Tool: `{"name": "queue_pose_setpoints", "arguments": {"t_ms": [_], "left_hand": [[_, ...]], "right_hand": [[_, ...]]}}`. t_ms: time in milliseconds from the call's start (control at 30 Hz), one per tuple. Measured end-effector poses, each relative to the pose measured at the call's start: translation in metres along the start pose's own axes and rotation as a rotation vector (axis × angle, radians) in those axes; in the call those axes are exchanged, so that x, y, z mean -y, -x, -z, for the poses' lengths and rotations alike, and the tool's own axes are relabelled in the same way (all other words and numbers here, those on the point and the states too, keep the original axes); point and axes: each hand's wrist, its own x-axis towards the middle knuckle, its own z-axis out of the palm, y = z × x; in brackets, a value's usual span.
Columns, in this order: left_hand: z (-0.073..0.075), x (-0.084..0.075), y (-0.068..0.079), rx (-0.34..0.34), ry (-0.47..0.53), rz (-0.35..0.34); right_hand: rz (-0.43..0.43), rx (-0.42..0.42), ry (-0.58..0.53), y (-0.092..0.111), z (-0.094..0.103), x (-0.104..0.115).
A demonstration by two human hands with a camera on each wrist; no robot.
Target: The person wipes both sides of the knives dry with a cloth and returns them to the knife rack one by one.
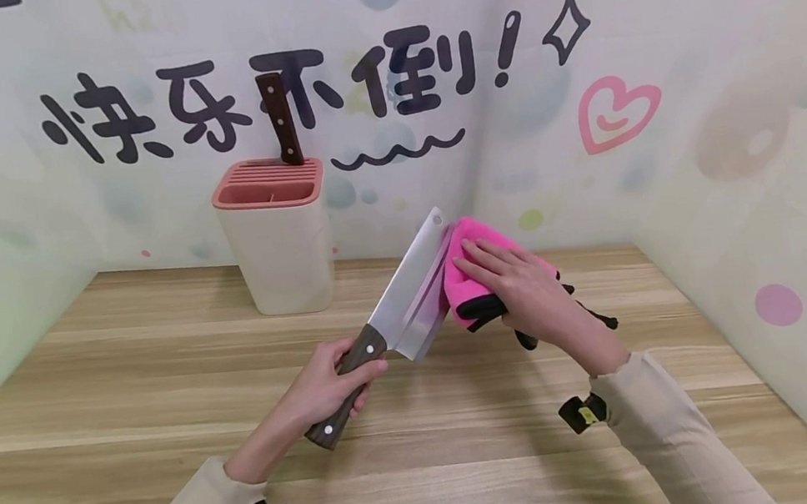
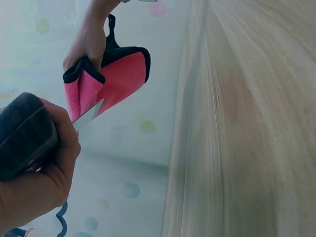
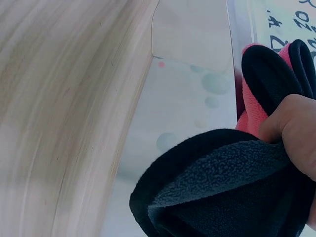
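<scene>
My left hand (image 1: 325,383) grips the dark wooden handle of a cleaver (image 1: 410,280) and holds it above the table, its broad blade slanting up to the right. A small hole shows near the blade's top corner. My right hand (image 1: 525,287) holds a folded pink cloth (image 1: 465,278) with black edging against the blade's far end. In the left wrist view, the cloth (image 2: 123,79) hides much of the blade, and the handle (image 2: 24,136) fills the left side. The right wrist view shows the cloth's dark grey side (image 3: 222,173) bunched under my fingers.
A white knife block (image 1: 279,259) with a pink slotted top stands at the back left of the wooden table (image 1: 125,387). A brown-handled knife (image 1: 279,120) is upright in it. A printed wall covering (image 1: 440,180) rises behind the table's back edge.
</scene>
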Motion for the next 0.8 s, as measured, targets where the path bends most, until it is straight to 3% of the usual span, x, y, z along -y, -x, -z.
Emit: {"name": "queue_pose_setpoints", "arguments": {"t_ms": [433,800], "left_hand": [[-0.001,0.0,-0.001,-0.034,0.014,0.006],[-0.001,0.001,-0.004,-0.048,0.035,0.003]], "right_hand": [[0.134,-0.011,0.121,0.0,0.002,0.024],[0.193,0.018,0.101,0.006,0.0,0.048]]}}
